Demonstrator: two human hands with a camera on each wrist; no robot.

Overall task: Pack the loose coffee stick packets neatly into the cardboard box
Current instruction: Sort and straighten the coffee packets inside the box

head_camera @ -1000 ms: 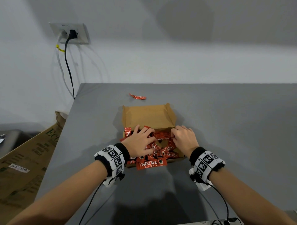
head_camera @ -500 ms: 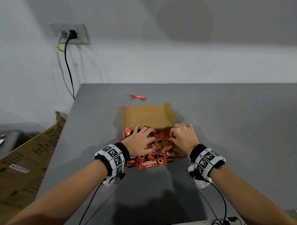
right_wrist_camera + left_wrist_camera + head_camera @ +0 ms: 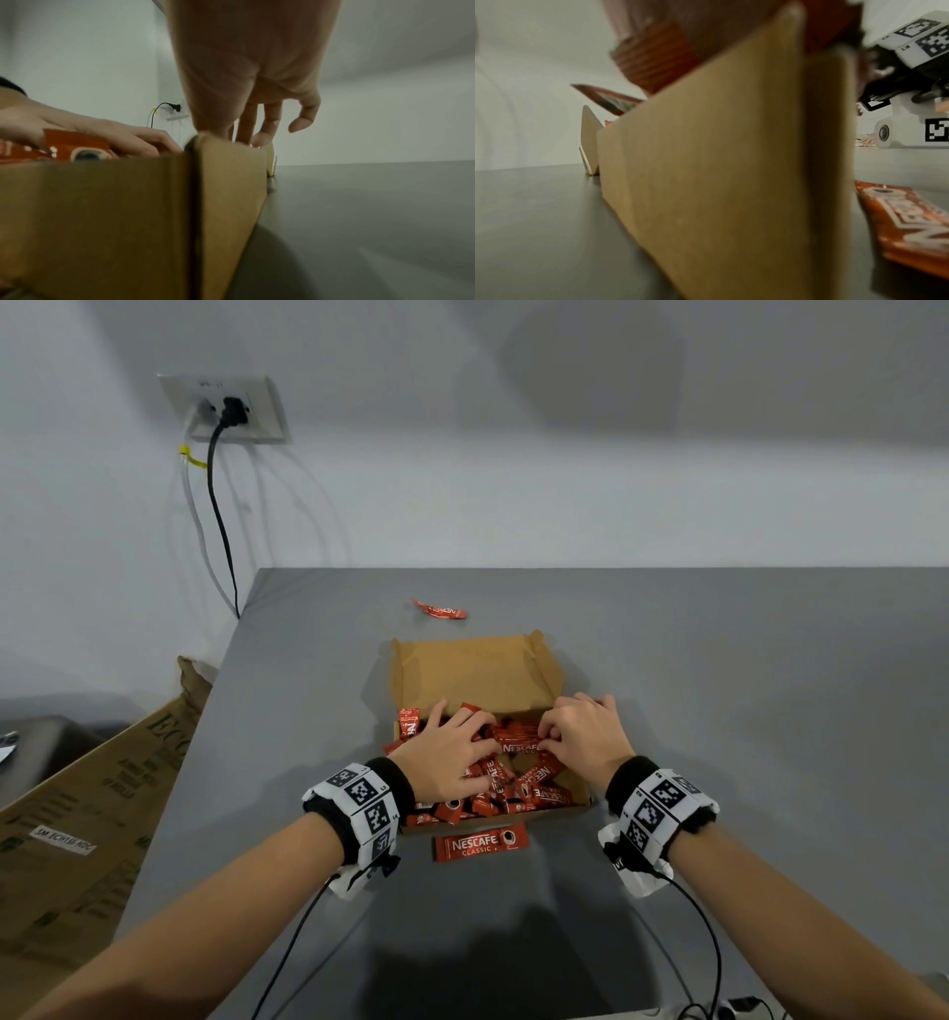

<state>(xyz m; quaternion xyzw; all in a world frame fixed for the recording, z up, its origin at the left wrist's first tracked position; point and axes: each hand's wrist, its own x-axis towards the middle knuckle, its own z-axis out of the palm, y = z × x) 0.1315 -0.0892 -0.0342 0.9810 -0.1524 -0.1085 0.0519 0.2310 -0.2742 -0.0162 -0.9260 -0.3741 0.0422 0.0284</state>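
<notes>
The open cardboard box (image 3: 472,672) sits mid-table, its near half heaped with red coffee packets (image 3: 506,796). My left hand (image 3: 457,737) lies flat on the heap with fingers spread, pressing the packets down. My right hand (image 3: 560,731) is at the box's right side, its fingers curled round the end of a packet (image 3: 518,748) that lies across the top. One packet (image 3: 480,845) lies on the table just in front of the box. Another (image 3: 441,611) lies behind the lid. In the right wrist view my fingers (image 3: 270,125) reach down over the box wall (image 3: 102,213).
The grey table (image 3: 744,711) stretches to the right and front of the box. Its left edge drops to a large brown carton (image 3: 92,814) on the floor. A wall socket (image 3: 226,408) with a black cable is at the back left. Wrist cables trail near the front edge.
The packet that hung over the box's front wall now lies flat on the table in front of it. My right hand has shifted slightly left onto the top packet.
</notes>
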